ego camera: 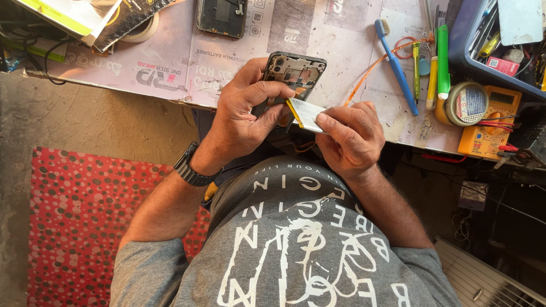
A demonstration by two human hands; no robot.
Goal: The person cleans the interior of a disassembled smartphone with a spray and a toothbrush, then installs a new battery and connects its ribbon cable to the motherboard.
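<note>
My left hand [244, 116], with a dark watch on its wrist, grips a black phone [296, 71] whose back cover is off, so its inner frame shows. It holds the phone tilted above the near edge of the workbench. My right hand [350, 136] pinches a flat white battery [306, 113] with a yellow edge. One end of the battery meets the lower end of the phone, just beside my left thumb. My grey printed shirt fills the bottom of the view.
The bench carries a printed work mat [341, 40], a second opened phone [222, 17], a blue toothbrush [396, 62], green and yellow hand tools [438, 62], a round tin [467, 103], a yellow multimeter [492, 122] and a blue tray [463, 40]. A red dotted mat [79, 227] lies on the floor.
</note>
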